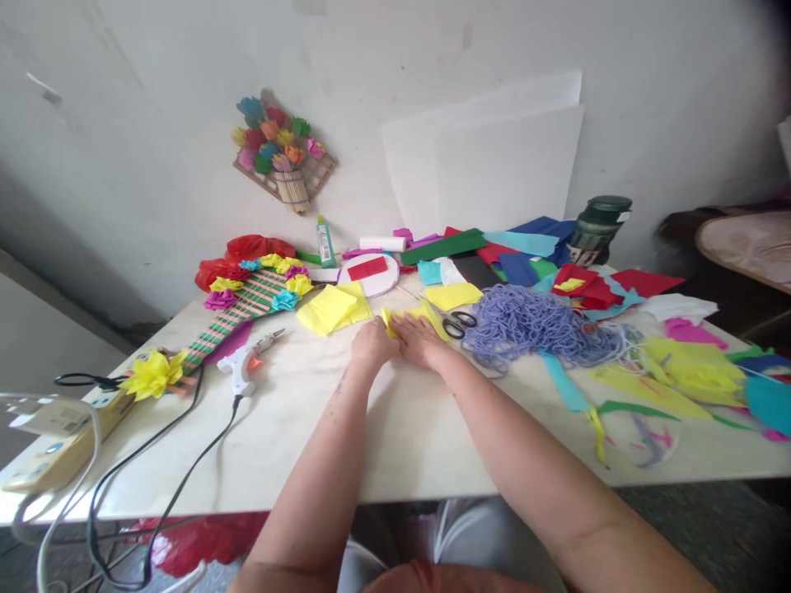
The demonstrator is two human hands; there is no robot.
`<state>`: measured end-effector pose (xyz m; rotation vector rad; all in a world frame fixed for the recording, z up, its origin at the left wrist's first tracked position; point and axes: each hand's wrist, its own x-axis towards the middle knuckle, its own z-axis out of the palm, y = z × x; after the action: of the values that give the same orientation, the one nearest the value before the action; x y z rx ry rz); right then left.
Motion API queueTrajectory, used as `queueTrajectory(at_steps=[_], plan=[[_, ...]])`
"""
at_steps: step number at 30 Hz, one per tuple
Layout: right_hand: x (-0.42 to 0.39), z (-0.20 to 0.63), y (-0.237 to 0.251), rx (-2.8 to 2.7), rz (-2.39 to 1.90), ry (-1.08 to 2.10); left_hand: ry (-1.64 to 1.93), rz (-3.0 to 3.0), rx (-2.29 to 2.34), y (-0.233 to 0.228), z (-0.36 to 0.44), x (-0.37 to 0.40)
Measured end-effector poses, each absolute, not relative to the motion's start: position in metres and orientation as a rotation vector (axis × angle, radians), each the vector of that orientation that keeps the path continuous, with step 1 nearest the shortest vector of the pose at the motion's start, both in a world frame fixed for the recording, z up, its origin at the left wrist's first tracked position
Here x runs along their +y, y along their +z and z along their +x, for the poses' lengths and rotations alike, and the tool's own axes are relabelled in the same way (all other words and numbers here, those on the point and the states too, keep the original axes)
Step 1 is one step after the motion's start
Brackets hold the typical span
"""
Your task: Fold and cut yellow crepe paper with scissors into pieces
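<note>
Step in hand, as judged: folding or creasing a small piece of yellow paper (394, 324) flat against the white table (395, 436). Left hand (372, 343) is loosely curled, knuckles up, pressing on the paper's near-left edge; right hand (420, 338) lies flat with fingers spread over the right part — neither visibly pinches, though the fingertips are hidden.

Next move likely calls for holding one edge still while the other is drawn over and the crease is run down squarely.

The paper: bright yellow, thin, mostly covered by the hands, just left of the scissors (458, 324). A pile of lavender cord (531, 323) lies right of the scissors — a glue gun (248, 361) well to their left.
</note>
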<state>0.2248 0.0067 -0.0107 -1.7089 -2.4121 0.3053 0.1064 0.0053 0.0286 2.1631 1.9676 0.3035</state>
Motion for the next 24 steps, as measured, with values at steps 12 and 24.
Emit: queueTrajectory(at_steps=[12, 24], plan=[[0.011, 0.224, -0.016, -2.357, -1.704, 0.292, 0.118, 2.347, 2.023, 0.030, 0.118, -0.006], [0.010, 0.225, -0.012, -2.442, -1.720, 0.239, 0.053, 2.490, 1.932, 0.026, 0.121, -0.007]])
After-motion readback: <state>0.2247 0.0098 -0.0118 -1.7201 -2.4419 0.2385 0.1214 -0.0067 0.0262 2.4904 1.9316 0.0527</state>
